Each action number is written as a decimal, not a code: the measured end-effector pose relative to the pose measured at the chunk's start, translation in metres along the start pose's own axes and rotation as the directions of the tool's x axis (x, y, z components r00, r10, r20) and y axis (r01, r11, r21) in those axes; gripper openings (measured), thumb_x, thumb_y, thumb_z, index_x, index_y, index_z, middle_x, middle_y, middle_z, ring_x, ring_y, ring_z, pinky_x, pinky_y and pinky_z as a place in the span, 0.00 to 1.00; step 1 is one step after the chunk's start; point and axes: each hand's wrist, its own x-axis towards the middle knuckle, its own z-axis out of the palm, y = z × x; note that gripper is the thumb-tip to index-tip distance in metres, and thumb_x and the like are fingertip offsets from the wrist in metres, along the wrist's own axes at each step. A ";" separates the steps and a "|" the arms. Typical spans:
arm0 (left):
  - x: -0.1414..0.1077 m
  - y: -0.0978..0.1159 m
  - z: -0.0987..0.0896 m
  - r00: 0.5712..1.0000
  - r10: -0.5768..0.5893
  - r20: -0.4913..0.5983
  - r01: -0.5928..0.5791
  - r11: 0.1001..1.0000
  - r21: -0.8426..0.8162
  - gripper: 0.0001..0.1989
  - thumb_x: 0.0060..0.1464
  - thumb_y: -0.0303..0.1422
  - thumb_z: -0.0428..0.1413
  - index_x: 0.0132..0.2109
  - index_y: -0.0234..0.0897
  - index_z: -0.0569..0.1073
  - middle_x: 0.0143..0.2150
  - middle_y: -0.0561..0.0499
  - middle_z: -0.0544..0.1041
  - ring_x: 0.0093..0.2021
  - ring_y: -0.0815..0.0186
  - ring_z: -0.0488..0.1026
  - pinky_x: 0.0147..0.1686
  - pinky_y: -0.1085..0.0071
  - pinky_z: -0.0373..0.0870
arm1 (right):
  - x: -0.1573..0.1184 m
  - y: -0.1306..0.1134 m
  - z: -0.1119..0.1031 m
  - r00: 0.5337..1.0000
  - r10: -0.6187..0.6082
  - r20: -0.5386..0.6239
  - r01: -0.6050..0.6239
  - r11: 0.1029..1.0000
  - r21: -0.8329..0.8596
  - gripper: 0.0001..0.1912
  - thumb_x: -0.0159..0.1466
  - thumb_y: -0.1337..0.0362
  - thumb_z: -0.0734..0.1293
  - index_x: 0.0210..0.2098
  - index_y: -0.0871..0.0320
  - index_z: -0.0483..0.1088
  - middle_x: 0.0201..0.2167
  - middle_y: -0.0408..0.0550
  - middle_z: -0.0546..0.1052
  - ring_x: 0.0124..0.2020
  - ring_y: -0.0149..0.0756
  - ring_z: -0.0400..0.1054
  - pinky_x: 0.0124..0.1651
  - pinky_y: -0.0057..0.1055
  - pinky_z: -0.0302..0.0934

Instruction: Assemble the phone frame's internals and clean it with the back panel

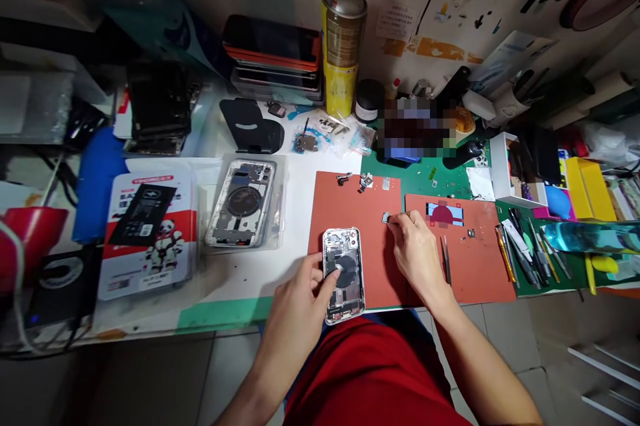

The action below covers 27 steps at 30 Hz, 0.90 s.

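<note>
My left hand (305,296) grips the left side of an opened phone frame (349,299), its thumb lying over the inner parts. The frame rests near the front edge of an orange-brown mat (375,246). Over the mat's right part, my right hand (415,249) pinches a small flat part (385,217) between thumb and fingertips. Tweezers (446,259) lie just right of that hand. Small metal parts (367,181) sit at the mat's back edge. A blue and dark red piece (445,214) lies on the right-hand mat.
Left of the mat, another opened phone (242,203) lies on a plastic tray, beside a boxed pack (150,233) with a black battery (143,214) on top. A spray can (344,39) stands behind. Pens and tools (530,249) lie at the right.
</note>
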 end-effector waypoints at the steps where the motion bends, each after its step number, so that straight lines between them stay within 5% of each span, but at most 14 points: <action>1: -0.001 0.001 -0.002 1.000 0.022 -0.005 -0.021 0.997 0.068 0.14 0.66 0.47 0.56 0.50 0.44 0.74 0.29 0.54 0.80 0.28 0.58 0.79 0.31 0.64 0.69 | -0.001 -0.001 -0.001 1.000 -0.016 0.014 0.016 1.000 0.016 0.15 0.78 0.65 0.58 0.44 0.56 0.77 0.41 0.53 0.75 0.35 0.40 0.74 0.38 0.34 0.66; 8: -0.012 0.002 -0.003 0.991 0.133 -0.012 -0.113 0.883 0.455 0.11 0.72 0.44 0.52 0.51 0.44 0.71 0.31 0.54 0.81 0.26 0.55 0.79 0.27 0.64 0.63 | -0.017 -0.027 -0.001 0.966 -0.227 0.125 0.194 0.953 0.233 0.11 0.80 0.66 0.60 0.47 0.54 0.75 0.42 0.52 0.78 0.42 0.38 0.77 0.46 0.32 0.72; 12: -0.011 0.001 -0.005 0.957 0.288 -0.033 -0.222 0.800 0.557 0.14 0.75 0.46 0.50 0.51 0.42 0.71 0.30 0.54 0.79 0.24 0.56 0.79 0.23 0.64 0.63 | -0.020 -0.038 0.008 0.941 -0.279 0.190 0.245 0.952 0.184 0.13 0.80 0.67 0.59 0.49 0.57 0.76 0.41 0.52 0.77 0.40 0.38 0.75 0.43 0.32 0.72; 15: -0.004 0.001 -0.009 0.880 0.467 -0.089 -0.343 0.754 0.560 0.11 0.75 0.42 0.52 0.54 0.40 0.72 0.36 0.52 0.82 0.30 0.61 0.82 0.29 0.66 0.71 | -0.019 -0.040 0.013 0.930 -0.301 0.211 0.281 0.952 0.117 0.13 0.79 0.69 0.60 0.50 0.60 0.77 0.40 0.52 0.76 0.38 0.38 0.73 0.40 0.32 0.70; 18: 0.006 -0.005 -0.012 0.752 0.657 -0.060 -0.535 0.660 0.528 0.11 0.72 0.28 0.56 0.59 0.39 0.73 0.42 0.49 0.83 0.40 0.63 0.83 0.45 0.67 0.76 | -0.018 -0.043 0.012 0.925 -0.294 0.241 0.290 0.955 0.054 0.14 0.78 0.70 0.59 0.50 0.59 0.78 0.39 0.51 0.75 0.36 0.37 0.71 0.38 0.31 0.67; 21: 0.014 -0.014 -0.012 0.648 0.761 -0.043 -0.651 0.582 0.488 0.17 0.67 0.20 0.58 0.60 0.35 0.75 0.41 0.48 0.82 0.40 0.63 0.80 0.45 0.65 0.76 | -0.016 -0.045 0.007 0.916 -0.288 0.278 0.297 0.955 0.011 0.14 0.78 0.70 0.60 0.49 0.60 0.79 0.38 0.50 0.74 0.35 0.36 0.69 0.36 0.31 0.65; 27: 0.019 -0.021 -0.010 0.597 0.802 -0.006 -0.715 0.536 0.450 0.18 0.63 0.17 0.61 0.58 0.31 0.77 0.40 0.47 0.80 0.38 0.62 0.76 0.41 0.63 0.75 | -0.014 -0.049 0.001 0.911 -0.281 0.301 0.309 0.950 -0.049 0.14 0.78 0.70 0.61 0.47 0.61 0.79 0.37 0.50 0.74 0.33 0.37 0.70 0.32 0.31 0.60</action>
